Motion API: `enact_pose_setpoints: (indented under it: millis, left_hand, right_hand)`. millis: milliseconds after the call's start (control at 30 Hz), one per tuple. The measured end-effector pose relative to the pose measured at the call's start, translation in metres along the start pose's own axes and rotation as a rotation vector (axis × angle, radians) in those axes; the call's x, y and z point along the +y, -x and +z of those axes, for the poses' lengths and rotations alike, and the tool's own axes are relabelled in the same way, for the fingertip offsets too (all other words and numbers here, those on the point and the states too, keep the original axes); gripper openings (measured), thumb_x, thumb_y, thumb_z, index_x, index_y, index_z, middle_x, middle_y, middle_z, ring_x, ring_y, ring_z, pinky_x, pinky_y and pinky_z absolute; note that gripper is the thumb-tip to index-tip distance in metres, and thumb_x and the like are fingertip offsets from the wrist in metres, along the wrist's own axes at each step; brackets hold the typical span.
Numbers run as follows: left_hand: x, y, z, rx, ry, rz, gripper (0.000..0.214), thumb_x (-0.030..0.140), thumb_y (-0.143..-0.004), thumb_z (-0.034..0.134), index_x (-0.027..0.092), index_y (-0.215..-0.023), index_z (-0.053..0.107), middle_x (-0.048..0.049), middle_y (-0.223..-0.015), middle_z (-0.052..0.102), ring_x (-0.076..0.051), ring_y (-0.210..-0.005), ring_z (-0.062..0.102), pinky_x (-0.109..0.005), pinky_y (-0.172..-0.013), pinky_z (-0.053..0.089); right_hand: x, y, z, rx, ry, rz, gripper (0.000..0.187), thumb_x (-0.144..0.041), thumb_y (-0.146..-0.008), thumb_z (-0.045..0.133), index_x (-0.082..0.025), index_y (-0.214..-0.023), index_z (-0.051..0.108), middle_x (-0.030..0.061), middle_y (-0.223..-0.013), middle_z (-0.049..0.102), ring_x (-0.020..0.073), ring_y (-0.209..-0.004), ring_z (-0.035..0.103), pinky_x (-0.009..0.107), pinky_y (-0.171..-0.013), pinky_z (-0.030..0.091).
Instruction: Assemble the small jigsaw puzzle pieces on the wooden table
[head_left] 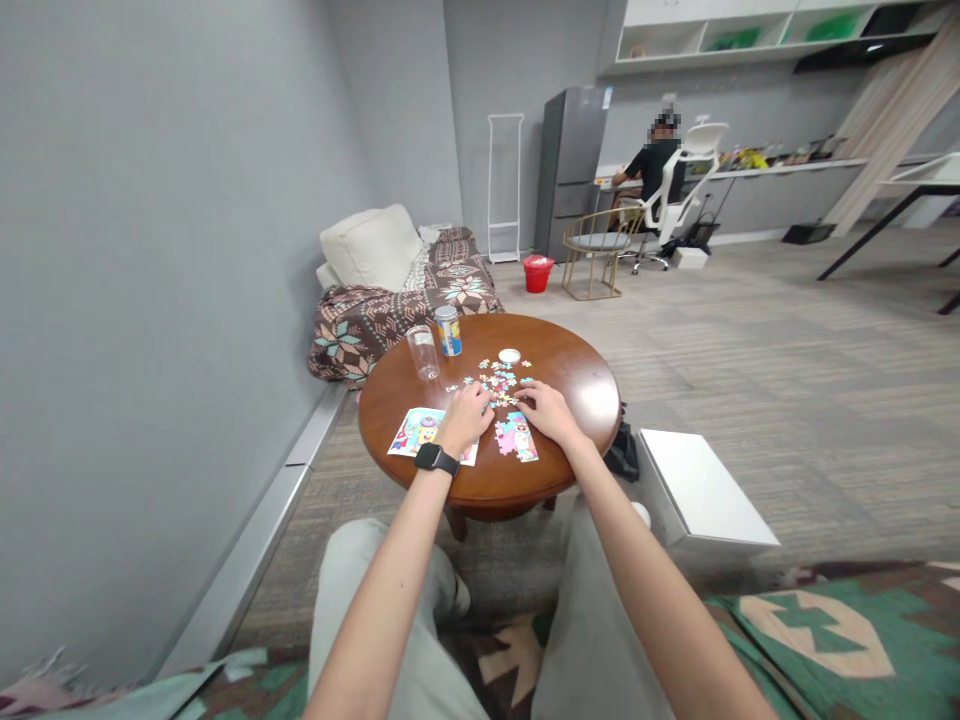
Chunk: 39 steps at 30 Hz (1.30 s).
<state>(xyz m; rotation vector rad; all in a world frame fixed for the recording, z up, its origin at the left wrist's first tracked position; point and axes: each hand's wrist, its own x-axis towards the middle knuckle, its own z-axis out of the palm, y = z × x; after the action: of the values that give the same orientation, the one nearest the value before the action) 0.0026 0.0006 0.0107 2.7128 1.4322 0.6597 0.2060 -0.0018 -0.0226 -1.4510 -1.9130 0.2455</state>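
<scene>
My left hand [466, 415], with a black watch [436, 458] on its wrist, reaches over the left edge of a pile of small jigsaw pieces [499, 382]. Its fingers are bent and a little apart. At the right of the pile is my right hand [546, 408], fingers apart, fingertips close to the pieces. I make out no piece held in either hand. Between the hands and nearer me lies a joined section of puzzle [516, 437], pink and white. A printed cartoon picture sheet [420, 430] is partly hidden under my left hand and wrist.
On the round wooden table [577, 375] stand a clear plastic cylinder [424, 355] and a printed can [448, 332]; a round lid [509, 356] lies behind the pile. A white box [705, 485] is right of the table. A person [651, 165] sits far back.
</scene>
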Motion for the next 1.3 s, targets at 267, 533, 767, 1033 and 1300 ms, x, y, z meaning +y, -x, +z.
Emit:
enact_pose_setpoints:
  millis: [267, 533, 767, 1033, 1300]
  left_hand:
    - [0.0015, 0.0001, -0.0032, -0.032, 0.005, -0.014, 0.019, 0.014, -0.092, 0.048, 0.018, -0.1, 0.065, -0.0077, -0.103, 0.06, -0.022, -0.1, 0.057, -0.037, -0.093, 0.044]
    - [0.0018, -0.0001, -0.0037, -0.035, -0.005, 0.005, 0.018, 0.014, -0.092, 0.048, 0.017, -0.099, 0.064, -0.0082, -0.104, 0.061, -0.023, -0.101, 0.057, -0.037, -0.093, 0.045]
    - [0.0016, -0.0002, -0.0037, -0.02, 0.015, -0.003, 0.017, 0.014, -0.092, 0.048, 0.017, -0.098, 0.063, -0.0078, -0.103, 0.061, -0.022, -0.099, 0.058, -0.037, -0.092, 0.046]
    - [0.0027, 0.0006, -0.0044, -0.023, 0.005, 0.004, 0.015, 0.013, -0.091, 0.048, 0.017, -0.095, 0.062, -0.0085, -0.102, 0.06, -0.023, -0.096, 0.057, -0.038, -0.09, 0.046]
    - [0.0013, -0.0005, -0.0031, -0.017, 0.033, 0.002, 0.016, 0.011, -0.09, 0.047, 0.017, -0.095, 0.061, -0.008, -0.102, 0.06, -0.022, -0.097, 0.058, -0.037, -0.09, 0.046]
  right_hand:
    - [-0.0015, 0.0002, -0.001, 0.005, -0.008, 0.008, 0.01, -0.02, -0.086, 0.06, -0.021, -0.086, 0.071, 0.0092, -0.115, 0.068, 0.0257, -0.118, 0.061, 0.044, -0.106, 0.043]
    - [0.0003, -0.0005, 0.0007, 0.043, -0.03, -0.02, 0.005, -0.019, -0.083, 0.063, -0.02, -0.082, 0.068, 0.0096, -0.108, 0.07, 0.0262, -0.116, 0.062, 0.044, -0.103, 0.045]
    - [-0.0035, -0.0003, -0.0017, 0.054, -0.052, -0.038, 0.004, -0.017, -0.081, 0.065, -0.02, -0.079, 0.066, 0.0102, -0.108, 0.07, 0.0273, -0.113, 0.064, 0.046, -0.102, 0.047]
    - [0.0005, 0.0005, 0.0005, 0.065, -0.061, -0.061, 0.003, -0.017, -0.081, 0.065, -0.02, -0.081, 0.064, 0.0088, -0.103, 0.069, 0.0254, -0.104, 0.065, 0.043, -0.099, 0.047]
    - [-0.0023, 0.0003, -0.0025, 0.064, -0.078, -0.05, 0.007, -0.017, -0.079, 0.068, -0.021, -0.08, 0.062, 0.0068, -0.098, 0.069, 0.024, -0.097, 0.065, 0.042, -0.095, 0.048]
